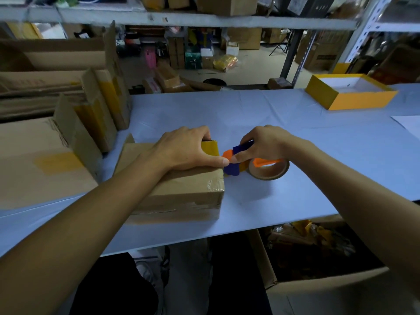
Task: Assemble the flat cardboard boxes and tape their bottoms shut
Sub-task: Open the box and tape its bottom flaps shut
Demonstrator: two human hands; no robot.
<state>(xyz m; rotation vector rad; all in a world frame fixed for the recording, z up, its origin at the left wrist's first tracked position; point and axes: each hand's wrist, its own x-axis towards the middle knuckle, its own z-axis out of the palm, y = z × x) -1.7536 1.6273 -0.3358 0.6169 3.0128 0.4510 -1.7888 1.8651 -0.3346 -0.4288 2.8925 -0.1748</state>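
Observation:
A brown cardboard box (181, 192) lies on the blue table (295, 137) in front of me, with yellowish tape (210, 148) across its top near the right edge. My left hand (184, 151) presses flat on the box top, thumb at the right edge. My right hand (261, 142) grips an orange and blue tape dispenser (236, 159) holding a brown tape roll (269, 170), right beside the box's right edge. The dispenser's head touches the box edge next to my left thumb.
Assembled and flat cardboard boxes (56, 123) crowd the table's left side. A yellow open box (350, 92) sits at the far right, a white sheet (409, 126) near it. An open carton (322, 264) of scraps stands on the floor at the lower right. Shelving rises behind.

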